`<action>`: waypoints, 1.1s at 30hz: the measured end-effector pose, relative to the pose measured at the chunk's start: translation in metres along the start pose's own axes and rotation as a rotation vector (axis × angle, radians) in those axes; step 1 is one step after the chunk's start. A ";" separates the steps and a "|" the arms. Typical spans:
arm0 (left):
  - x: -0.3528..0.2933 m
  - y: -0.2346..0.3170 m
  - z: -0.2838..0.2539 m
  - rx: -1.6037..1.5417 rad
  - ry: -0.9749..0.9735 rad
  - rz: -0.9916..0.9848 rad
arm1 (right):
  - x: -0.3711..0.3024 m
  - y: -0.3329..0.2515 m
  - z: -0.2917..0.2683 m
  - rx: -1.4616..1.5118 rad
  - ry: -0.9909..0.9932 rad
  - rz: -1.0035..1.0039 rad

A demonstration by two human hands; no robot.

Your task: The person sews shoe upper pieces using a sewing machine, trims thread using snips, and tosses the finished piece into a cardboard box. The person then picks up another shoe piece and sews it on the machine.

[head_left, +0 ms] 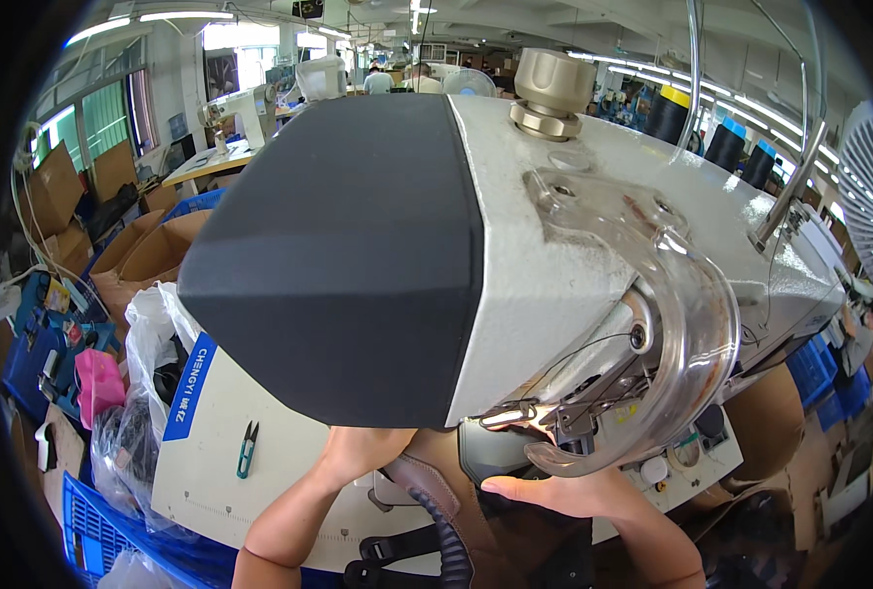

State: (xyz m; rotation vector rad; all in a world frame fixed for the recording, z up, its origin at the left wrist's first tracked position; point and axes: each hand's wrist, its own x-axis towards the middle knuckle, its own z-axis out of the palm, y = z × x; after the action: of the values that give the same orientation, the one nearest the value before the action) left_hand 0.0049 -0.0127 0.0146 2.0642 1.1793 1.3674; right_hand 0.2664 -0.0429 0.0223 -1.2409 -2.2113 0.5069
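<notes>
At the far left, a pink object (100, 385) sits beyond the counter's left edge, and next to it a clear plastic bag (152, 339) slumps just beside that edge. Below, a blue crate (93, 535) stands off the counter's near left corner. A blue strip (190, 386) runs along the left edge of the counter (294, 417) itself, and to its right lies a pair of green-handled snips (248, 452), blades pointing away from the front edge. The left hand (366, 452) comes up over the front edge, and its fingers pass out of sight under the sewing machine's black cover (338, 260), so I cannot tell how far its grip is closed or what it has hold of. Just right of it, a brown piece (490, 535) with a ribbed black band (451, 545) lies across the front edge, near the middle, and hangs toward the person (black buckles (382, 550) rest close to its left side). The right hand (559, 494) is at the right side of this brown piece, thumb stretched out leftward; its other fingers are hidden, so I cannot tell how far its grip is closed. A clear curved guard (696, 358) arches above that hand. Near the counter's right corner sits a small white round object (655, 471).
</notes>
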 end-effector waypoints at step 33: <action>0.008 0.008 -0.002 0.110 0.069 0.067 | 0.007 -0.004 -0.009 0.058 0.012 -0.008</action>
State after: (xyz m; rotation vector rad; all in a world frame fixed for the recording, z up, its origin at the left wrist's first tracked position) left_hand 0.0080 -0.0108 0.0252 2.1663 1.2506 1.4454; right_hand 0.2661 -0.0382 0.0337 -1.2020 -2.1753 0.5551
